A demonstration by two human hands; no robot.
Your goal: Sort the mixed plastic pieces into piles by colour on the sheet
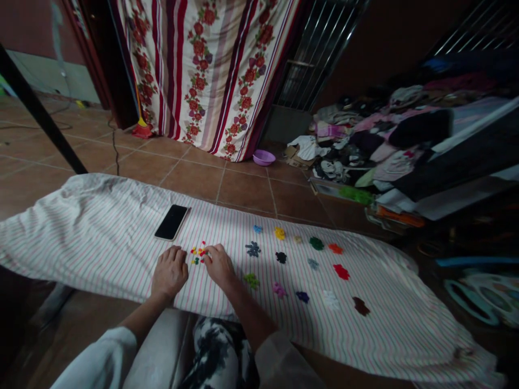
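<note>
Small coloured pieces [197,252], red, yellow and green, lie loosely mixed on the striped cloth [133,254] between my hands. My left hand [170,272] rests on the cloth just left of them, its fingers loosely bent and nothing seen in it. The thumb and fingertips of my right hand [219,265] come together at the right edge of the mixed pieces; whatever is between them is too small to make out. Right of that hand are separate piles sorted by colour, among them a dark grey pile [253,249], a lime green pile [251,280] and a yellow pile [279,233].
A phone [172,222] with a dark screen lies on the cloth beyond my left hand. More piles, including red [341,271] and brown [360,306], spread rightward. On the tiled floor are a purple basin [264,157], a red broom [141,129] and heaped clothes [365,140].
</note>
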